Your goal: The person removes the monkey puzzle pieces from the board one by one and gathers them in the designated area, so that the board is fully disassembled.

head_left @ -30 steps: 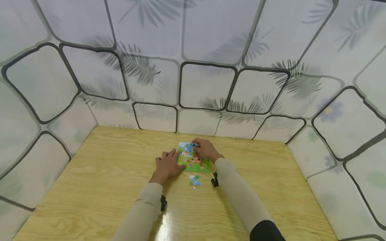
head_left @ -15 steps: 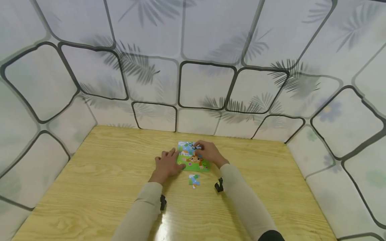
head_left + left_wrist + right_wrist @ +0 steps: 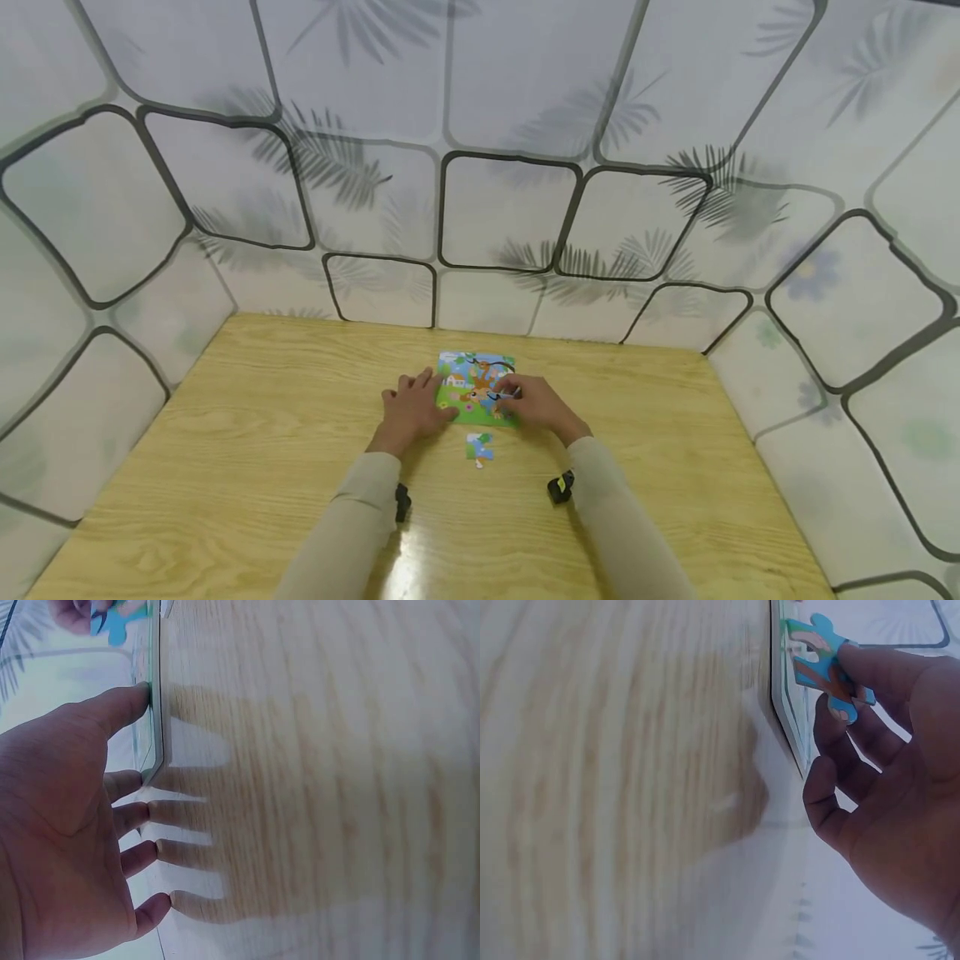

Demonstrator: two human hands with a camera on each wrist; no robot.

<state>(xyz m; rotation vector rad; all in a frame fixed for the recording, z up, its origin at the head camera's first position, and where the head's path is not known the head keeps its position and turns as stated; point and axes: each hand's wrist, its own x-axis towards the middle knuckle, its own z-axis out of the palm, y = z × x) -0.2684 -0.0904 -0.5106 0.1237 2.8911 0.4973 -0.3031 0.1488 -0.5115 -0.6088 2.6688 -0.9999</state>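
Note:
A jigsaw puzzle board (image 3: 452,402) shows a monkey, a small house and a green meadow. My left hand (image 3: 411,408) lies spread at its left side, the thumb (image 3: 129,706) on the board's near edge and the other fingertips around its corner and on the table. At the board's right side my right hand (image 3: 542,405) pinches a puzzle piece (image 3: 826,666), blue with brown and green print, between thumb and fingers. That piece stands tilted over the board. In front of the board lies a loose bit of puzzle (image 3: 478,447), blue, green and white.
The wooden table (image 3: 300,467) runs back to a patterned cloth wall (image 3: 495,304), with more of it at left and right. Black wrist cameras (image 3: 560,487) sit at both cuffs.
My right hand has moved from the board's upper part down toward its right near side, and the pinched piece now shows tilted over the board. The left hand keeps its place.

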